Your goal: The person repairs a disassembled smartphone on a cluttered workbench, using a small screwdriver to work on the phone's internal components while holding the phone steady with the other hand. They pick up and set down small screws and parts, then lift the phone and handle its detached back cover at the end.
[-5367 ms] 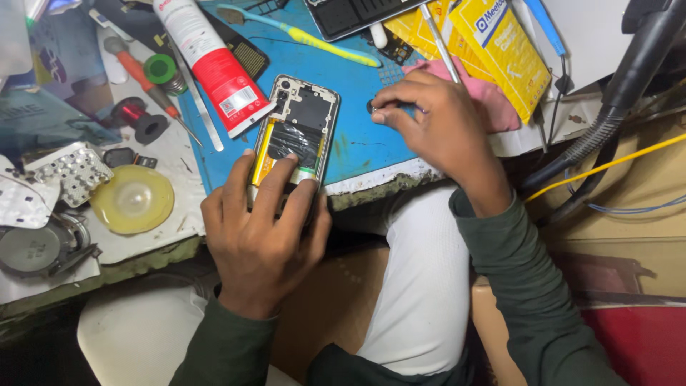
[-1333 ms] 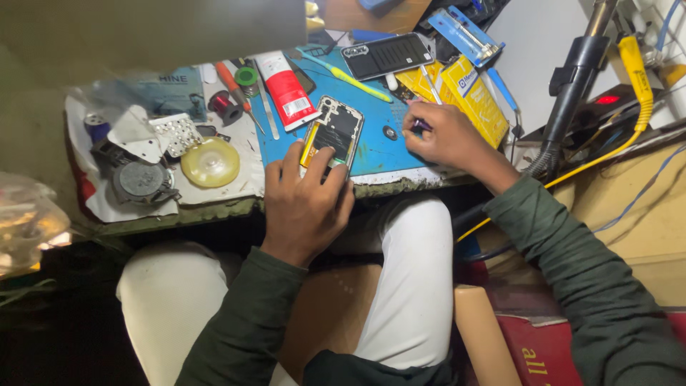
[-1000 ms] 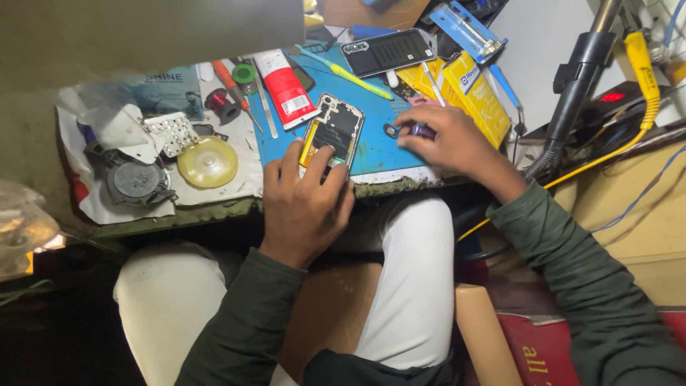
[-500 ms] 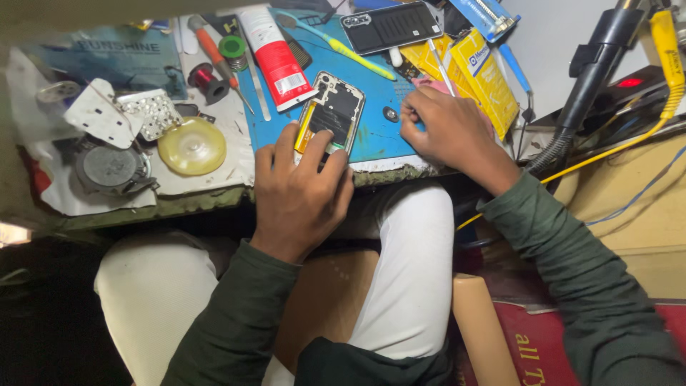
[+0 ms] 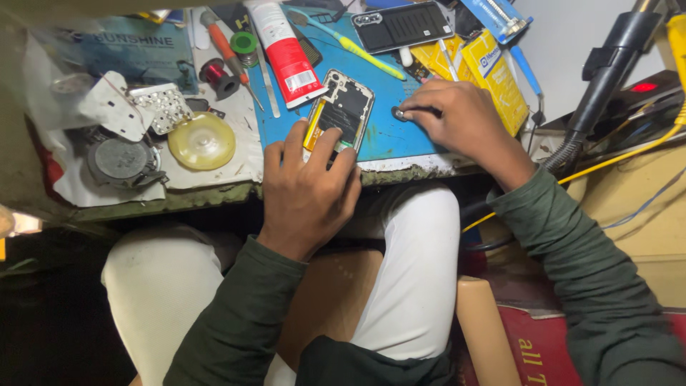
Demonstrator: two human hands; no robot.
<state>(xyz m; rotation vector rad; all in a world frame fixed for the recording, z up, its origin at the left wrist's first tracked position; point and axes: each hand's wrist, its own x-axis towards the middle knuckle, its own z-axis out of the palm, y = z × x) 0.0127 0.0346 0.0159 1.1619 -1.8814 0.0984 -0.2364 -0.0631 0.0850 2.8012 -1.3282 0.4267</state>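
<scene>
Left hand (image 5: 309, 191) fingers pin the opened phone (image 5: 340, 114) on the blue mat (image 5: 389, 132), while right hand (image 5: 463, 120) fingers pinch what looks like a small round part (image 5: 397, 113), which next wants careful seating.

Cluttered worn workbench (image 5: 214, 196), pale wall (image 5: 572, 32) behind, dim floor beneath.

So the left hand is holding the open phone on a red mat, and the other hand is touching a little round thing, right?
Nearly. In the head view the mat is blue, not red. The rest holds: the left hand rests on the lower end of the open phone, and the right hand has its fingertips on a little round thing on that mat.
</scene>
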